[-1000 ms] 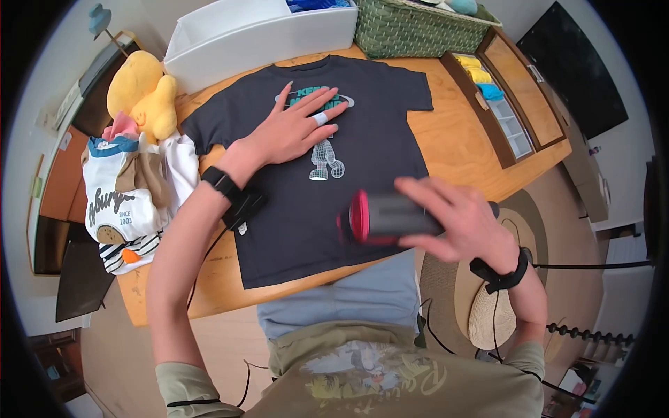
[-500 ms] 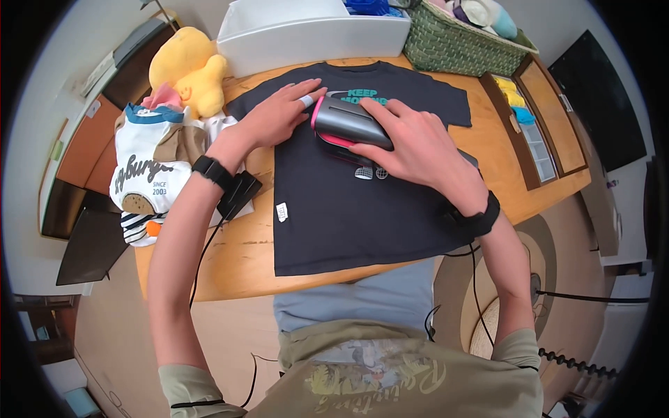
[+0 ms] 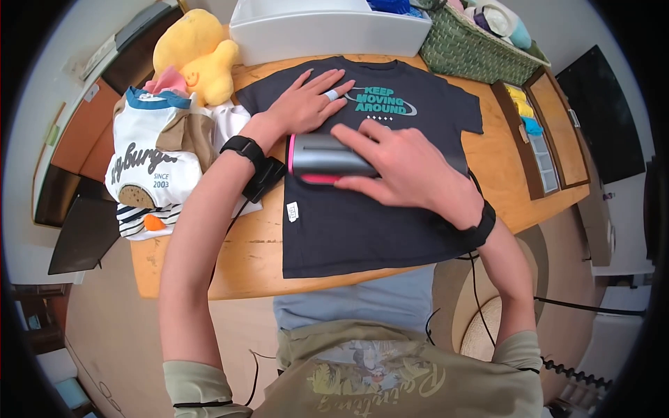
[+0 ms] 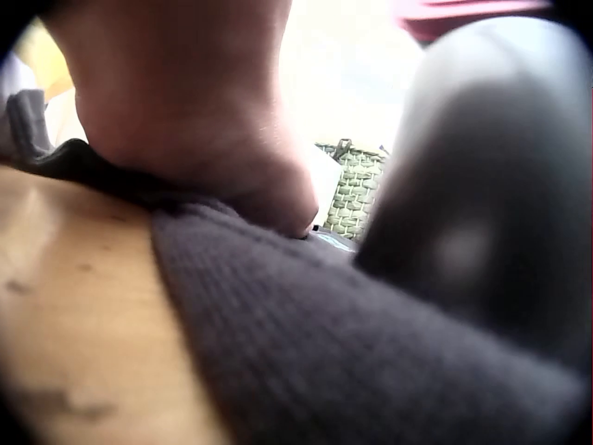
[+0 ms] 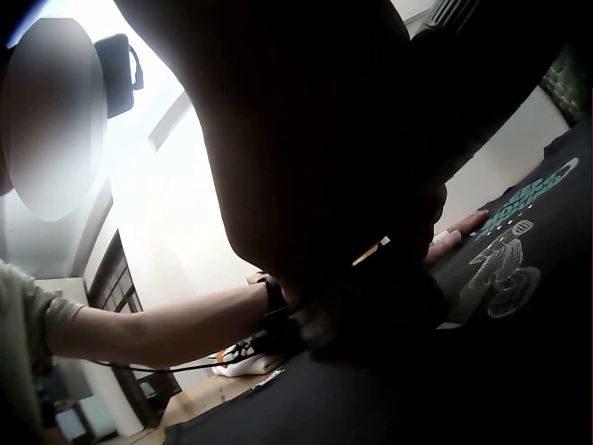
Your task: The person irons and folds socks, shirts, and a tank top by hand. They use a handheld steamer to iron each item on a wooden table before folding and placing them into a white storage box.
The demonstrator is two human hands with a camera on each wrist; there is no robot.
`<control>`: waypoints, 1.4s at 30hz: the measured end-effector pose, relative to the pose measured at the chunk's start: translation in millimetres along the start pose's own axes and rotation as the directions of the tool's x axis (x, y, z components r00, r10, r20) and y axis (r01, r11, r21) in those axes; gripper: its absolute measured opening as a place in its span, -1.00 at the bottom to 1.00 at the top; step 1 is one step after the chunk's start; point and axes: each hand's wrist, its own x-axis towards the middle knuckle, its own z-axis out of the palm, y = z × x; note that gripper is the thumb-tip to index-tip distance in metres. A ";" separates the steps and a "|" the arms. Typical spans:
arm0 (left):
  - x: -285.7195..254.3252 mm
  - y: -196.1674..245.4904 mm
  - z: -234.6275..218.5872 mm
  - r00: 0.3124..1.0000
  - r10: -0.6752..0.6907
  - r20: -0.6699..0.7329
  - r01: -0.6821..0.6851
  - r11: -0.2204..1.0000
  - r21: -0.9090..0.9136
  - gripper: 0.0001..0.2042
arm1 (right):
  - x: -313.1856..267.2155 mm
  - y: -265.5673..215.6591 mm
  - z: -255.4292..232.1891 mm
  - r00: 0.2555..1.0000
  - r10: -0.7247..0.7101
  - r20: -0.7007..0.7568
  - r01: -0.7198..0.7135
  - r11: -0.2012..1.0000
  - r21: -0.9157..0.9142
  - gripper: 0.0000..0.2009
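A dark T-shirt with a "KEEP MOVING AROUND" print lies spread on the wooden table. My left hand, a ring on one finger, rests on the shirt's upper left with straight, spread fingers. In my right hand I grip a grey and pink handheld garment steamer, which lies sideways over the shirt's left half, just below the left hand. The left wrist view shows the steamer close over the dark cloth. The right wrist view has the gripping hand mostly in shadow.
Left of the shirt sit folded clothes and a yellow plush toy. Behind stand a white bin and a green woven basket. A wooden box with compartments lies open at the right. Cables trail from both wrists.
The steamer came from above the shirt's lower right onto the print, then slid left and toward me. My left hand moved off the print to the shirt's upper left.
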 end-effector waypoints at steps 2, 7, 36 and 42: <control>-0.6 3.7 -2.3 1.000 -0.019 -0.002 0.019 1.000 0.021 -0.46 | -8.1 -12.3 -0.3 0.999 -0.029 0.024 0.028 1.000 0.005 -0.38; -2.6 7.3 -4.8 0.999 -0.041 0.000 0.041 0.998 0.057 -0.46 | -34.2 -37.4 -6.4 0.997 -0.020 0.070 0.018 0.999 0.031 -0.34; -82.8 81.1 -40.5 1.000 0.023 0.010 -0.022 0.993 -0.115 -0.53 | -53.8 10.8 -18.3 0.963 0.245 -0.112 -0.255 0.964 -0.079 -0.33; -83.3 83.0 -40.4 0.999 0.006 0.046 -0.004 1.000 -0.031 -0.49 | -64.0 3.5 -24.9 0.988 0.152 -0.026 -0.153 0.987 -0.047 -0.34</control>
